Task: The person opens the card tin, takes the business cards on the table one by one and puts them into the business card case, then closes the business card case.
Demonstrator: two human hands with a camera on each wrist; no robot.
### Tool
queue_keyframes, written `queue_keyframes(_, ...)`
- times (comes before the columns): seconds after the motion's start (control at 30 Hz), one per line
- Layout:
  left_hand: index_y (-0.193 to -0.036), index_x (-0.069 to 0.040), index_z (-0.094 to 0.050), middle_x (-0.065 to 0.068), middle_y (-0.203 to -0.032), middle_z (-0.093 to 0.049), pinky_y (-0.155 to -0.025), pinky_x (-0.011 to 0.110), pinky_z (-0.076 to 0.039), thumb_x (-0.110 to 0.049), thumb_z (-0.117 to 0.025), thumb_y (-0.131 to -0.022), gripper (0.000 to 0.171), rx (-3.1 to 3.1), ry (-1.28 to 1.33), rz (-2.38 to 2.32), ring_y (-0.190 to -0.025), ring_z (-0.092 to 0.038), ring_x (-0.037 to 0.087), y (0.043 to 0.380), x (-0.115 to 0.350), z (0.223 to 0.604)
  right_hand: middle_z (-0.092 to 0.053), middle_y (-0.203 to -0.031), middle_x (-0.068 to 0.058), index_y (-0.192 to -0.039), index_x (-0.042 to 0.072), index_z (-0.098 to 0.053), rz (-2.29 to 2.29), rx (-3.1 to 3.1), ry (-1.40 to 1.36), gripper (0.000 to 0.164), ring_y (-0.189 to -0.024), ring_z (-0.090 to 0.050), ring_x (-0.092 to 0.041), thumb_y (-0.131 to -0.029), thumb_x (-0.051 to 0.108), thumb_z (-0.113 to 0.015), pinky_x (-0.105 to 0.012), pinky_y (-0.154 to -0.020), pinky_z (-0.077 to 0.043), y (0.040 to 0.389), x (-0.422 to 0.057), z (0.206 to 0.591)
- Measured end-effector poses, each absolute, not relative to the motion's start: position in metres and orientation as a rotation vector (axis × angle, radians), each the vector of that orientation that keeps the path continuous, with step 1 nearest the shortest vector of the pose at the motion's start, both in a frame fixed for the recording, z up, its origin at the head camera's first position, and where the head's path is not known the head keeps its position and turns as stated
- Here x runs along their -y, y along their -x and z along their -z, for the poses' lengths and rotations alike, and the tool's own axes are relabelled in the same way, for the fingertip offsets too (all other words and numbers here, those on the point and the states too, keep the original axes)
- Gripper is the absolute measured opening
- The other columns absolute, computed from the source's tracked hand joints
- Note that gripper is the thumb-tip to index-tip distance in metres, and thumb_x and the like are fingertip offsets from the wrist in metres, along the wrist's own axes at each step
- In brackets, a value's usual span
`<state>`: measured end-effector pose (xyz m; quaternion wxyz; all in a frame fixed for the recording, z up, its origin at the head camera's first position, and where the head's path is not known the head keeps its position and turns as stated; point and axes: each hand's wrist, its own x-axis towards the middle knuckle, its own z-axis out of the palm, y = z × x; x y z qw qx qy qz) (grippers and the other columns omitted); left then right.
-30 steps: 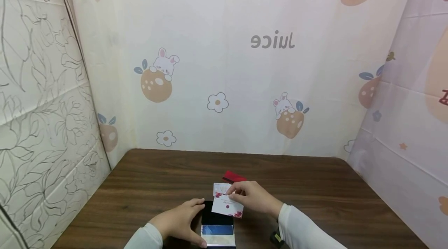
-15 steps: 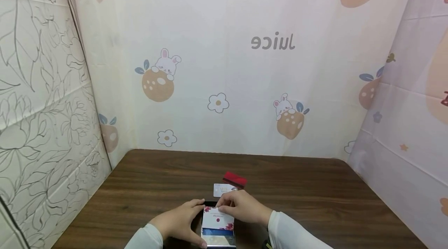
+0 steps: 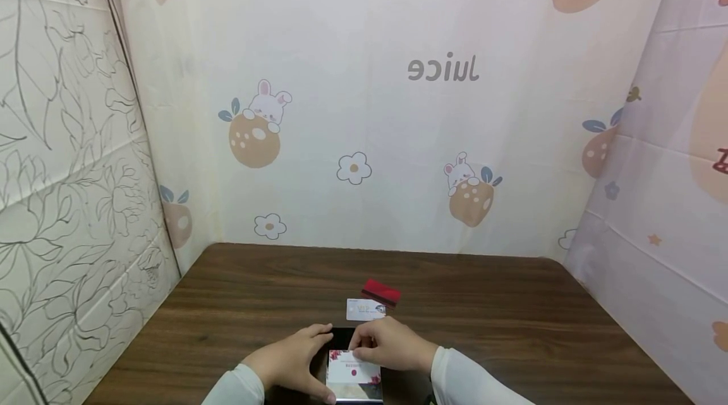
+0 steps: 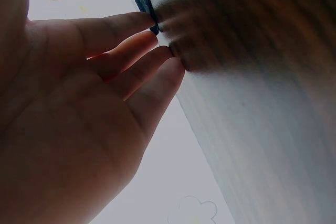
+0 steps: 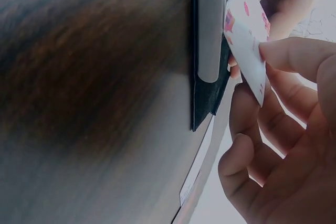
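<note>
My right hand point(image 3: 395, 345) pinches a white card point(image 3: 354, 366) printed with red flowers, thumb against index finger. In the right wrist view the card point(image 5: 247, 40) is tilted over a thin black card case point(image 5: 206, 100) with a silver frame. From the head, that case point(image 3: 342, 338) lies flat and extended away from me; a greyish picture surface shows at its near end below the card. Along its left side rests my left hand point(image 3: 290, 361), thumb at the near corner, straight fingers point(image 4: 157, 85) touching the far left edge. Whether the card is inside the case's frame I cannot tell.
A white card point(image 3: 364, 309) with gold lettering lies just beyond the case. Slightly overlapping its right end area is a red card point(image 3: 381, 292) with a dark stripe. The brown wooden table point(image 3: 261, 278) reaches back to a patterned curtain point(image 3: 398, 203).
The flowered card has moved left and toward me, from right of the case to over its near end, covering the blue strip. My left hand has stayed put.
</note>
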<state>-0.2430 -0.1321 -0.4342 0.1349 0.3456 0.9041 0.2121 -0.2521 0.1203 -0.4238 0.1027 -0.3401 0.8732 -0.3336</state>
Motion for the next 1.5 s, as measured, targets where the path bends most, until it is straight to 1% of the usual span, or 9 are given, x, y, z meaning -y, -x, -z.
queue_keyframes(0.27,-0.144,0.001,-0.050,0.013,-0.154,-0.040,-0.104,0.041,-0.044,-0.057,-0.083,-0.075,0.097,-2.639,-1.009,-0.611,-0.136,-0.043,0.028,0.243,0.132,0.436,-0.058,-0.071,0.016,-0.093,0.017,-0.075,0.988,-2.546,1.034,0.008,-0.061,-0.049,0.002,-0.094,0.011,-0.070,-0.017,-0.055,-0.044,0.252,-0.120,0.425)
queue_keyframes(0.5,-0.144,0.001,-0.050,0.012,-0.154,-0.040,-0.105,0.041,-0.044,-0.058,-0.083,-0.074,0.098,-2.647,-1.003,-0.606,-0.136,-0.043,0.028,0.243,0.132,0.436,-0.054,-0.078,0.019,-0.092,0.020,-0.076,0.852,-2.612,1.080,0.008,-0.070,-0.049,0.004,-0.093,0.013,-0.072,-0.017,-0.062,-0.046,0.249,-0.118,0.426)
queue_keyframes(0.67,-0.144,0.002,-0.050,0.013,-0.154,-0.040,-0.105,0.041,-0.043,-0.058,-0.084,-0.074,0.098,-2.648,-1.012,-0.610,-0.136,-0.042,0.028,0.242,0.132,0.436,-0.054,-0.077,0.020,-0.092,0.017,-0.076,0.816,-2.637,1.099,0.007,-0.069,-0.049,0.005,-0.092,0.012,-0.072,-0.016,-0.061,-0.046,0.244,-0.118,0.426)
queue_keyframes(0.9,-0.143,0.003,-0.050,0.013,-0.154,-0.040,-0.104,0.041,-0.044,-0.059,-0.083,-0.074,0.099,-2.650,-1.013,-0.602,-0.136,-0.043,0.029,0.241,0.132,0.435,-0.054,-0.081,0.021,-0.098,0.018,-0.078,0.727,-2.648,1.122,0.011,-0.069,-0.048,0.006,-0.091,0.013,-0.071,-0.015,-0.062,-0.046,0.240,-0.119,0.425)
queue_keyframes(1.17,-0.144,0.002,-0.050,0.013,-0.154,-0.040,-0.104,0.042,-0.044,-0.059,-0.083,-0.074,0.099,-2.642,-1.000,-0.610,-0.136,-0.043,0.029,0.242,0.132,0.434,-0.056,-0.079,0.021,-0.098,0.018,-0.076,0.747,-2.627,1.146,0.013,-0.069,-0.052,0.006,-0.089,0.010,-0.072,-0.016,-0.062,-0.047,0.242,-0.120,0.425)
queue_keyframes(1.5,-0.145,0.000,-0.049,0.011,-0.155,-0.038,-0.103,0.042,-0.045,-0.063,-0.081,-0.074,0.100,-2.616,-0.988,-0.623,-0.137,-0.042,0.028,0.243,0.133,0.436,-0.059,-0.084,0.021,-0.103,0.015,-0.080,0.709,-2.583,1.195,0.017,-0.071,-0.052,0.007,-0.090,0.009,-0.071,-0.014,-0.063,-0.048,0.243,-0.123,0.424)
